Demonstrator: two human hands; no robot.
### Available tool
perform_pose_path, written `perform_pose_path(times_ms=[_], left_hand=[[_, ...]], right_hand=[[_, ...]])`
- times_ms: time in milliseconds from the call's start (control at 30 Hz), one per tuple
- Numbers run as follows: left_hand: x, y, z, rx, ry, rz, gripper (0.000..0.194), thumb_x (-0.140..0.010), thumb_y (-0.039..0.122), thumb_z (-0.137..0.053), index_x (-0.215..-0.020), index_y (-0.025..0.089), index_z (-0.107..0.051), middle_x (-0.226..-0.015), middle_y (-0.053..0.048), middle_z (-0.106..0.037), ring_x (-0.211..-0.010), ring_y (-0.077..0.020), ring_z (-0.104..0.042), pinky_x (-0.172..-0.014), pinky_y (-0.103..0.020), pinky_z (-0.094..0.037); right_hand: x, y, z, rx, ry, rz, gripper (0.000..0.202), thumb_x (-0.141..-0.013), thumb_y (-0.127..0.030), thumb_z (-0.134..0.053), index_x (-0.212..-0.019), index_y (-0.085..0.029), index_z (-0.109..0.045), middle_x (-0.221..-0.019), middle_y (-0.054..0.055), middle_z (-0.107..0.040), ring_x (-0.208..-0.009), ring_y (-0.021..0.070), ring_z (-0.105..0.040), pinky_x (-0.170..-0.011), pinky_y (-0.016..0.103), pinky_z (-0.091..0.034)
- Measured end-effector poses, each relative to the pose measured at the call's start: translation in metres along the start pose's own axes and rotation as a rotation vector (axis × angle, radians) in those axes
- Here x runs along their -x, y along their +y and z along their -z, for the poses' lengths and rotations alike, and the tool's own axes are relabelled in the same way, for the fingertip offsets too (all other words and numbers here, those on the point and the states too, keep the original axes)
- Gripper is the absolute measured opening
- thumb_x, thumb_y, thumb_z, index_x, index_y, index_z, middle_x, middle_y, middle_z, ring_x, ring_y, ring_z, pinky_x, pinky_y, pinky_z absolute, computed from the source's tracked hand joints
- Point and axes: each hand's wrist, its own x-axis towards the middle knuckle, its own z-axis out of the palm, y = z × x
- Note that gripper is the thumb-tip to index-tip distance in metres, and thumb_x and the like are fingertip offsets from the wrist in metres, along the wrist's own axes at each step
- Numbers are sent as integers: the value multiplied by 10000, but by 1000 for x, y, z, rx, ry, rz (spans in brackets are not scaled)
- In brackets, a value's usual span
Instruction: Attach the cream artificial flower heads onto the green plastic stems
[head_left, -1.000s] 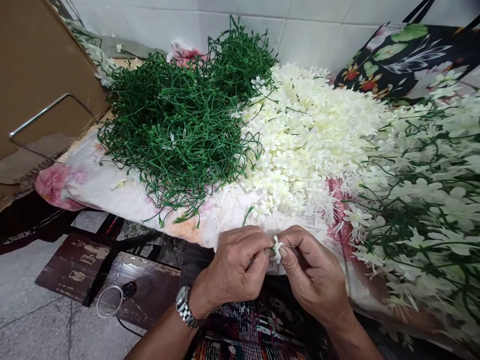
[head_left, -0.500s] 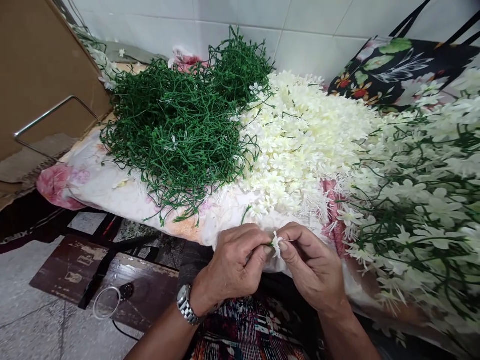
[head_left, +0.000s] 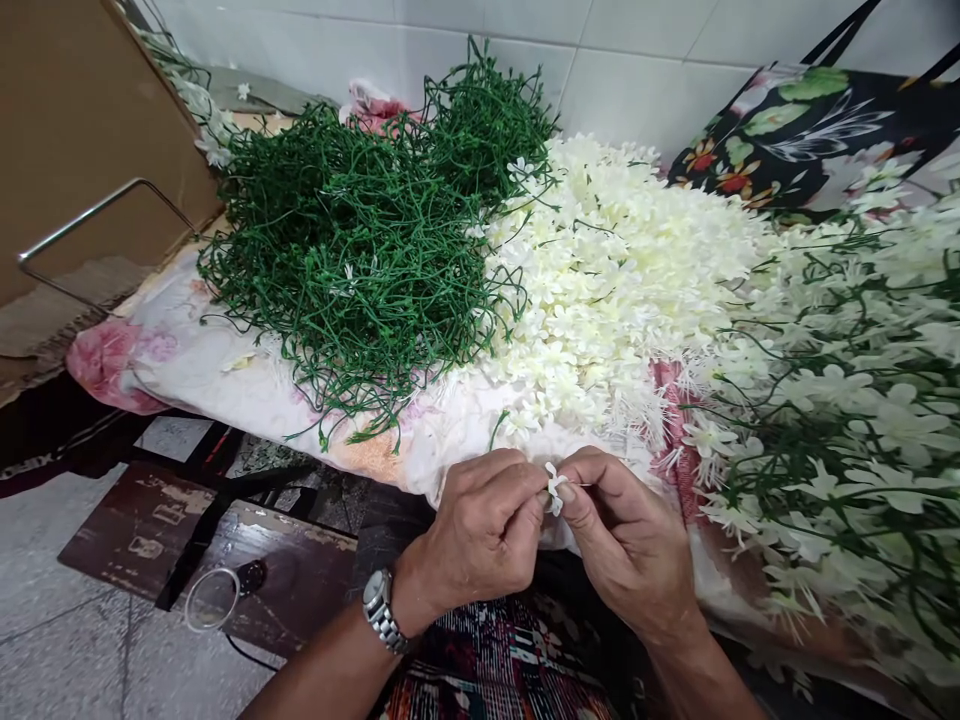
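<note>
My left hand (head_left: 487,520), with a metal watch on its wrist, is closed in a pinch at the left side of a small white flower (head_left: 555,489). A green stem showed there a moment earlier; now the fingertips cover it. My right hand (head_left: 630,540) pinches the flower's right side, where a thin pale strand sticks out. Both hands are close together at the table's front edge. Beyond them lie a heap of green stems (head_left: 360,260) and a heap of loose white blossoms (head_left: 615,270).
Stemmed white flowers (head_left: 885,420) pile up at the right. A black floral bag (head_left: 817,140) leans near the tiled wall. Cardboard (head_left: 82,130) stands at the left. A floral cloth (head_left: 217,385) covers the work surface, with a brown wooden board (head_left: 277,570) below.
The view has shifted slightly. My left fingertips are closer to the flower, covering the bit of green stem, and the flower has turned a little between my hands.
</note>
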Motion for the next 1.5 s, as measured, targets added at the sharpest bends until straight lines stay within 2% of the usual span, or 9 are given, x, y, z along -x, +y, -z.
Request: perform_pose_path(times_ms=[233, 300, 400, 500, 600, 733, 933, 1500], left_hand=[[-1, -2, 4, 35, 7, -27, 223, -805, 48, -417, -631, 175, -475, -540, 27, -415, -501, -104, -386, -459, -225, -319], [-1, -2, 7, 111, 12, 12, 189, -807, 61, -435, -673, 169, -513, -552, 26, -449, -505, -99, -403, -468, -214, -338], [0, 0, 12, 224, 29, 139, 152, -803, 83, -460, -710, 165, -549, -556, 33, -463, -490, -86, -407, -465, -201, -344], [0, 3, 17, 286, 21, 218, 154, -792, 90, -472, -684, 158, -559, -549, 34, -454, -489, -85, -407, -462, -201, -334], [0, 4, 18, 332, 5, 235, 161, -797, 107, -480, -670, 151, -569, -560, 28, -465, -502, -90, -421, -474, -206, -342], [0, 3, 16, 346, 5, 221, 161, -804, 113, -478, -679, 150, -574, -561, 30, -466, -499, -90, -424, -477, -206, -348], [1, 2, 12, 245, 8, 140, 162, -800, 83, -470, -699, 151, -576, -547, 34, -456, -497, -91, -424, -473, -203, -344], [1, -4, 9, 183, -5, 108, 182, -808, 82, -445, -686, 157, -556, -547, 28, -448, -498, -98, -410, -473, -214, -338]], right_hand=[[-1, -3, -2, 67, 25, 42, 136, -852, -164, -507, -719, -185, -522, -585, -37, -504, -483, 75, -472, -442, 169, -400], [0, -2, -2, 64, 31, 63, 111, -857, -156, -506, -755, -187, -535, -622, -25, -524, -522, 85, -495, -470, 178, -420], [1, -2, 0, 81, 68, 136, 60, -850, -153, -525, -883, -187, -562, -732, 11, -569, -650, 119, -552, -575, 221, -475], [-1, -4, 5, 98, 85, 226, 178, -835, -142, -551, -1007, -187, -547, -819, 37, -580, -767, 147, -568, -672, 266, -497], [-4, -9, 9, 113, 44, 297, 200, -821, -97, -557, -996, -193, -539, -826, 38, -574, -763, 144, -567, -660, 270, -498], [-8, -13, 10, 121, 13, 363, 166, -814, -44, -539, -889, -191, -549, -748, 18, -554, -687, 124, -557, -590, 245, -486], [-8, -9, 5, 125, 20, 371, 159, -813, -31, -506, -829, -185, -544, -686, 12, -555, -639, 122, -552, -553, 238, -482], [-9, -4, -2, 131, 5, 374, 183, -809, -16, -468, -852, -180, -535, -685, 17, -542, -624, 121, -540, -541, 225, -483]])
